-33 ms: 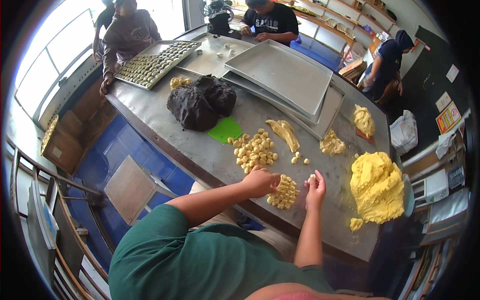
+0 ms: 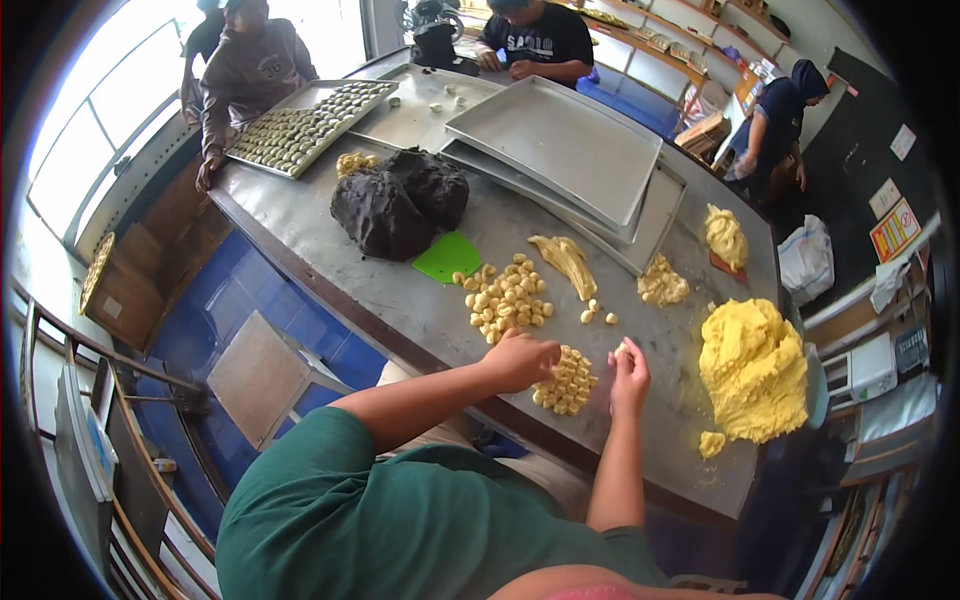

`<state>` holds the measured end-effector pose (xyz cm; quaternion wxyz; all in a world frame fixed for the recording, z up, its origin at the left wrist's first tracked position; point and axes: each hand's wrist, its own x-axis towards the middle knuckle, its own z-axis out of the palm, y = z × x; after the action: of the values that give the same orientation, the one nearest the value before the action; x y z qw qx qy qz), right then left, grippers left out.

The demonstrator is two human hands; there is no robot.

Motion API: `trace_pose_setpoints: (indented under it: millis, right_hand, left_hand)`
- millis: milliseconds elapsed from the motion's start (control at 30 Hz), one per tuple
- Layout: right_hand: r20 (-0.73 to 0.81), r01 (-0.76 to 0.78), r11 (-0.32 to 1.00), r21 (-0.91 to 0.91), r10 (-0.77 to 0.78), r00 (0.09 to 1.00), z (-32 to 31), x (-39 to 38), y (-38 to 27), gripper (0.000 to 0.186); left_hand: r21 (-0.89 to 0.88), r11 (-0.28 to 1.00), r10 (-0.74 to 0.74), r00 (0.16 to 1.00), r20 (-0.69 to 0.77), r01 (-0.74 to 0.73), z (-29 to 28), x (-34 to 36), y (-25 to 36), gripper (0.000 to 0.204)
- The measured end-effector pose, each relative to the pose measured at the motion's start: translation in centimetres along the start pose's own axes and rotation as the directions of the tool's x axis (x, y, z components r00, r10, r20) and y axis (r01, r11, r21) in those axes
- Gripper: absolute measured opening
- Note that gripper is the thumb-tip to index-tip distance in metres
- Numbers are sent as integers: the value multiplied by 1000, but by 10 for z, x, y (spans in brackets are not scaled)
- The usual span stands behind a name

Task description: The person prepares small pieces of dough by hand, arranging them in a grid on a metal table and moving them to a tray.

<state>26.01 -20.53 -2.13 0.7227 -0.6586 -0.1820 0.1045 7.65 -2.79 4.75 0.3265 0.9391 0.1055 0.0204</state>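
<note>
My right hand [image 2: 630,382] pinches a small pale dough ball [image 2: 623,348] between thumb and fingertips, just above the metal table [image 2: 650,430]. My left hand [image 2: 522,360] is bent over the left edge of a tight cluster of dough balls [image 2: 566,384]. Its fingers are drawn together, and what they hold, if anything, is hidden. Beyond that hand lies a looser heap of round dough balls [image 2: 507,297]. A few single balls [image 2: 590,312] sit near a long folded strip of dough [image 2: 567,264].
Large yellow dough [image 2: 753,370] stands at right, near smaller lumps [image 2: 662,282]. Farther back are dark dough [image 2: 400,205], a green scraper [image 2: 449,258], stacked trays [image 2: 565,150] and a filled tray [image 2: 312,128]. Several people stand beyond, one person [image 2: 540,45] across the table.
</note>
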Motion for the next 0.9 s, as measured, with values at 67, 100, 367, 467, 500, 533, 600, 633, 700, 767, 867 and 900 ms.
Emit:
trace_pose_setpoints:
  millis: [67, 100, 367, 467, 500, 533, 600, 633, 700, 767, 867, 900]
  right_hand:
    - [47, 48, 989, -141, -42, 998, -6, -3, -2, 23]
    - [69, 18, 948, -317, 4, 998, -7, -4, -4, 23]
    - [283, -23, 999, 48, 8, 959, 35, 2, -43, 40]
    - [242, -45, 998, -37, 52, 969, 25, 3, -30, 34]
    - [269, -26, 939, -343, 125, 955, 21, 2, -30, 29]
    - [268, 7, 788, -615, 200, 943, 19, -2, -29, 26]
    - [368, 180, 767, -616, 78, 926, 21, -4, -28, 24]
    - [454, 280, 723, -632, 52, 889, 25, -4, -33, 24]
    - [544, 339, 680, -650, 105, 833, 34, -1, -46, 22]
    - [527, 257, 675, -692, 229, 818, 34, -1, -55, 24]
    - [485, 133, 708, -693, 322, 813, 22, 10, -50, 27]
    - [481, 88, 760, -644, 312, 819, 24, 9, -49, 29]
  left_hand:
    - [-67, 996, 57, 993, -104, -64, 9, -4, -4, 28]
    - [-189, 980, 23, 981, -192, -60, 12, -8, -4, 27]
    - [-444, 896, -150, 931, -334, -15, 19, -59, -16, 27]
    - [-329, 941, -25, 949, -316, -85, 21, -52, -16, 28]
    - [-345, 932, -7, 951, -309, -106, 19, -53, -14, 27]
    - [-342, 935, -17, 950, -311, -95, 15, -54, -14, 27]
    - [-353, 928, 18, 963, -270, -117, 11, -56, -14, 28]
    - [-372, 920, 9, 959, -282, -118, 15, -57, -17, 27]
    - [-365, 922, 24, 960, -277, -128, 19, -57, -27, 27]
    - [-358, 922, 41, 959, -281, -144, 22, -57, -32, 27]
    - [-393, 914, 12, 978, -209, -96, 19, -49, -24, 25]
    - [-379, 919, 15, 971, -238, -107, 19, -48, -22, 26]
